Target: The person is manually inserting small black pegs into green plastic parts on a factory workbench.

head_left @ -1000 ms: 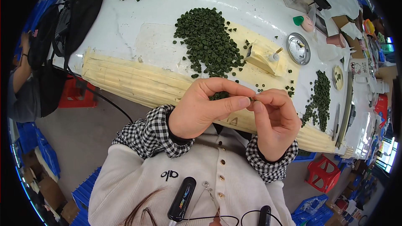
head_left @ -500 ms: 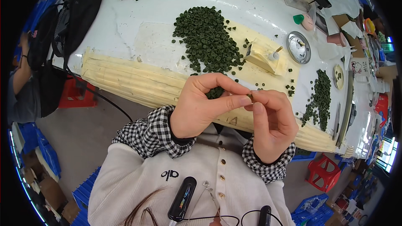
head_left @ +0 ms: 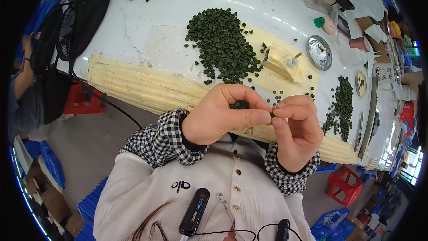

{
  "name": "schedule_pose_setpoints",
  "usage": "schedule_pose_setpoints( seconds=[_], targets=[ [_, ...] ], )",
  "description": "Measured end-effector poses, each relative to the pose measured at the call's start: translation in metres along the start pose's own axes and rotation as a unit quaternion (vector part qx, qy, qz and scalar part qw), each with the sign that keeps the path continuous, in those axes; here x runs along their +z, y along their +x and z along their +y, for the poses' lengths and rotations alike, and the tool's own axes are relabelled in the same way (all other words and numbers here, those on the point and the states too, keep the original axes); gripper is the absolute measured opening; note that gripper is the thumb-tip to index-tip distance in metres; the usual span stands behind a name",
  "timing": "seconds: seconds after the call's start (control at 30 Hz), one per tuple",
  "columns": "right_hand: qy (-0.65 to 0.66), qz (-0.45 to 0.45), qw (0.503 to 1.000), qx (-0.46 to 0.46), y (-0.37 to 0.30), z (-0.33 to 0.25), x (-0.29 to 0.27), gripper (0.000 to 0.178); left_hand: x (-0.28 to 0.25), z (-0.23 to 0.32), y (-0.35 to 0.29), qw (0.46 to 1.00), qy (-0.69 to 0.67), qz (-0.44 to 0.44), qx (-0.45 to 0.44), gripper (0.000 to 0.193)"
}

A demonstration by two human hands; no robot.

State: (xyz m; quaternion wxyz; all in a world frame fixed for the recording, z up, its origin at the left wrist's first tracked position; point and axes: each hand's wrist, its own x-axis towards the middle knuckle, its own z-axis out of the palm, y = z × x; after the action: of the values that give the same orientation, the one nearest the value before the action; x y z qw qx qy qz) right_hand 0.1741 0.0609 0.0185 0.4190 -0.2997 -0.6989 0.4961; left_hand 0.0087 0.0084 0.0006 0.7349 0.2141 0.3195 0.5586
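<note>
Small green piece [head_left: 272, 115] right between the fingers [head_left: 257, 117], clamped from both sides: left hand [head_left: 218, 115] pinching from one, right hand [head_left: 299, 125] from the other! Big green heap [head_left: 223, 44] sits beyond the fingers, leftward on the tabletop [head_left: 167, 18]; yellow block [head_left: 280, 64] stands straight beyond them; smaller green heap [head_left: 343, 104] lies off to their right.

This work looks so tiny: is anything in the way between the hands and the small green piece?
Nothing visible is: the left hand and right hand meet right at the small green piece, mostly hiding it.
</note>
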Motion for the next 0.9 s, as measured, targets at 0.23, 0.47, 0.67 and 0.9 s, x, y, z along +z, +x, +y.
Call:
schedule_pose_setpoints(
  seconds=[0.23,0.47,0.67,0.9],
  targets=[
    [-0.165,0.027,0.979,-0.116,0.0033,0.0004,0.0045,0.016,0.0038,0.0047,0.0011,0.985,0.146,0.018,0.086,0.012],
    [-0.068,0.017,0.997,-0.019,0.0027,0.0031,0.0022,0.015,-0.0005,0.0031,-0.0002,0.959,0.257,0.006,0.115,0.011],
    [-0.013,-0.003,1.0,0.017,0.0027,0.0029,0.0023,0.012,0.0002,0.0024,-0.0002,0.962,0.244,0.022,0.123,0.01],
    [0.043,-0.014,0.998,0.054,0.0031,0.0036,0.002,0.012,0.001,0.0006,-0.0027,0.955,0.264,0.034,0.132,0.01]
  ],
)
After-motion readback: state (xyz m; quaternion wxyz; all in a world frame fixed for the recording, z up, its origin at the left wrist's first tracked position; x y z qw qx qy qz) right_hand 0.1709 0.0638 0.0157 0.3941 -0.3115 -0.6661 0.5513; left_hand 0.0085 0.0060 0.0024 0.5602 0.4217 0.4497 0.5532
